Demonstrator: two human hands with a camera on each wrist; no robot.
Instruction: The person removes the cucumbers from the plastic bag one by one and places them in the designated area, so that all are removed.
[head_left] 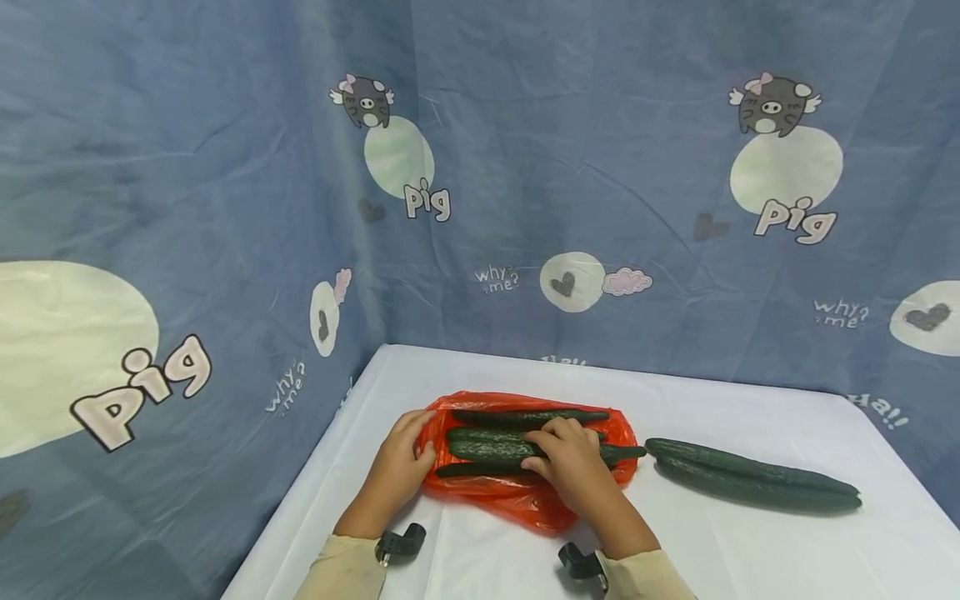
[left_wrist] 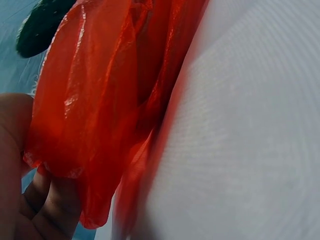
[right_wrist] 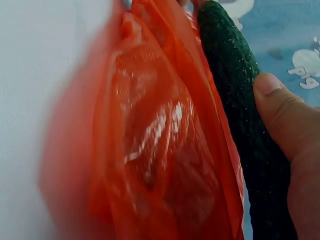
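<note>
A red plastic bag lies on its side with its opening facing up, several dark green cucumbers inside. My left hand pinches the bag's left edge between thumb and fingers; the left wrist view shows the thin film between them. My right hand grips the middle cucumber from above, its thumb along the bumpy skin in the right wrist view. Behind it in the bag is another cucumber, and a third shows along the front edge. The right fingers' far side is hidden.
To the right of the bag, two cucumbers lie side by side on the white-covered table. A blue patterned curtain encloses the back and left. Small black devices are strapped at both wrists.
</note>
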